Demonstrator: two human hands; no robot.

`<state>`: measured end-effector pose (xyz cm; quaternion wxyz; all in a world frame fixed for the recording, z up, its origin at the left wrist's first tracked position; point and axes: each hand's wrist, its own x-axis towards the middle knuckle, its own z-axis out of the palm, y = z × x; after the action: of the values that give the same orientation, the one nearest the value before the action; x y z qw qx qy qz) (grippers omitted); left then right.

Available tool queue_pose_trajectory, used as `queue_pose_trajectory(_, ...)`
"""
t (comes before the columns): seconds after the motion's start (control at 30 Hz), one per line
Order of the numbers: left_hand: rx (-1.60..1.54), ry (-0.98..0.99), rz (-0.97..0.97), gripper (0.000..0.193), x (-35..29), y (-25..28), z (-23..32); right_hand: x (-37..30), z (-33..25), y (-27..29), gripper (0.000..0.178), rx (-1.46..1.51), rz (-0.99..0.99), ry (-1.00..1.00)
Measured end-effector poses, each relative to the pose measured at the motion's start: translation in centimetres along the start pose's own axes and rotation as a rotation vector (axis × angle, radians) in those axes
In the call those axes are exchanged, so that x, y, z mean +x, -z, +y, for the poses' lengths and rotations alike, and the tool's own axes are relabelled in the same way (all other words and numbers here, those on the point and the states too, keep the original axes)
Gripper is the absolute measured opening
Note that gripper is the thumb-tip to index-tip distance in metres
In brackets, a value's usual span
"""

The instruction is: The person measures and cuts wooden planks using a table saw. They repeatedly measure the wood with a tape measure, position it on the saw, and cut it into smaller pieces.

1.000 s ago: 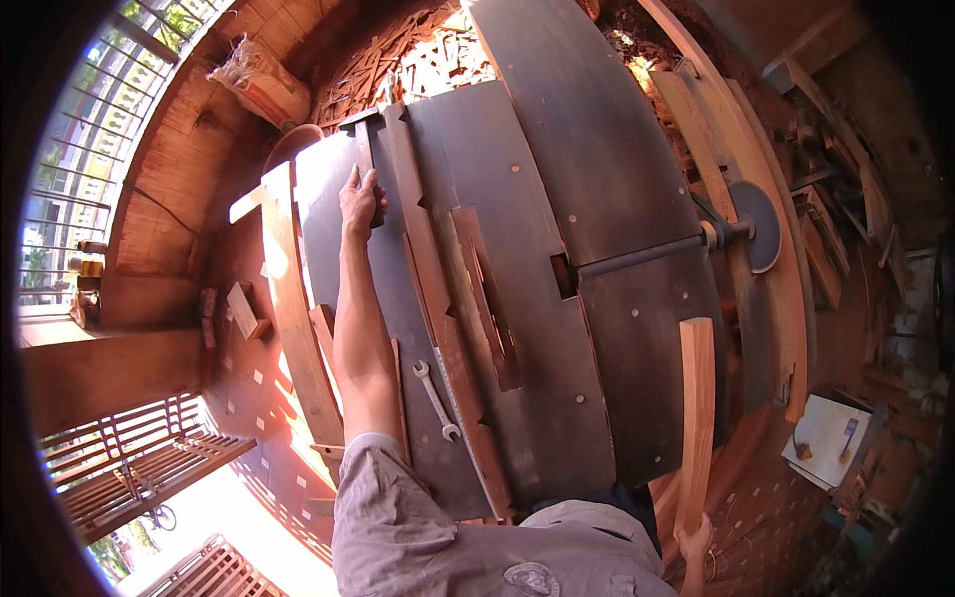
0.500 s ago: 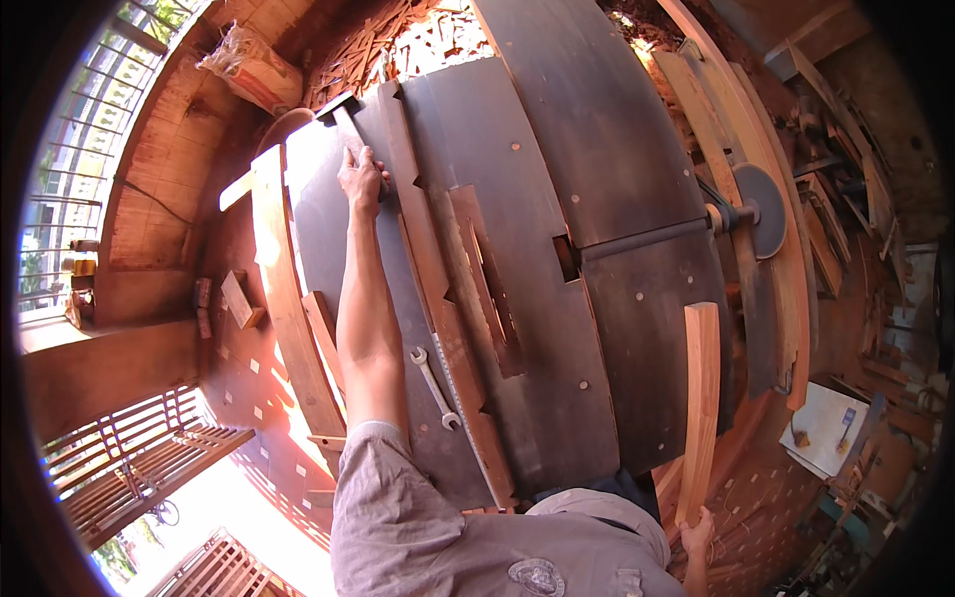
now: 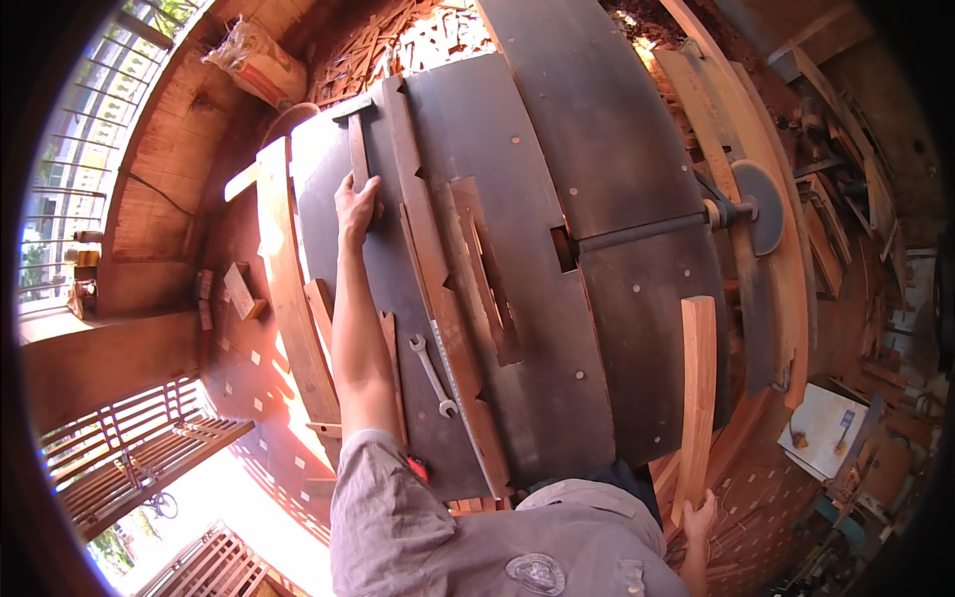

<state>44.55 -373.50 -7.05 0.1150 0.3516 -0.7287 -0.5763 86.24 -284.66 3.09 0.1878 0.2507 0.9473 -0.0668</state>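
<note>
My left hand (image 3: 356, 207) is closed around the wooden handle of a hammer (image 3: 359, 149), whose dark head lies toward the far left corner of the dark machine table (image 3: 627, 338). Low on the right, my right hand (image 3: 699, 515) is closed at the near end of a squared wooden bar (image 3: 698, 388), which slants up over the table's edge. An open-ended wrench (image 3: 433, 374) lies flat to the right of my left forearm. Alongside it runs a long notched wooden strip (image 3: 431, 259). A thin stick (image 3: 393, 373) shows beside my forearm, with a small red object (image 3: 418, 468) near my sleeve.
A long slot (image 3: 485, 274) and a square hole (image 3: 565, 249) open in the tabletop. At right, a round disc (image 3: 758, 209) sits on a shaft beside long boards. Wood scraps (image 3: 398, 40) and a sack (image 3: 257, 65) lie beyond the far edge. A plank (image 3: 288, 279) borders the left side.
My left hand has drawn back slightly toward me with the hammer, whose handle now points more straight at me. The thin stick and red object have come into sight. My right hand stays by the bar.
</note>
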Motion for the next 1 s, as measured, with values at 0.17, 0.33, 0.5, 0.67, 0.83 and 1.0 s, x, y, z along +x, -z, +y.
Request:
queue_pose_trajectory(0.17,0.002,0.048,-0.002,0.035,-9.4,4.2,-1.0,1.2,-3.3,-1.6,0.087,0.108,0.079,-0.009)
queue_pose_trajectory(0.33,0.019,-0.008,-0.003,0.029,-22.6,8.0,-2.5,2.1,-4.4,-2.6,0.086,0.193,0.075,0.15)
queue_pose_trajectory(0.5,-0.041,0.07,0.011,0.031,-32.7,8.7,-5.3,2.6,-4.8,-3.9,0.085,0.19,0.188,0.194)
queue_pose_trajectory(0.67,0.335,0.046,0.257,0.036,-38.4,7.8,-7.5,3.2,-6.1,-4.8,0.078,0.163,0.292,0.184)
queue_pose_trajectory(0.83,0.7,-0.314,0.472,0.043,-47.5,3.3,-3.1,4.9,-3.1,-6.6,0.075,0.333,0.354,0.374)
queue_pose_trajectory(1.0,0.166,-0.174,0.109,0.035,-65.4,-6.1,-3.2,4.2,0.1,-3.9,0.061,0.68,0.062,0.514)
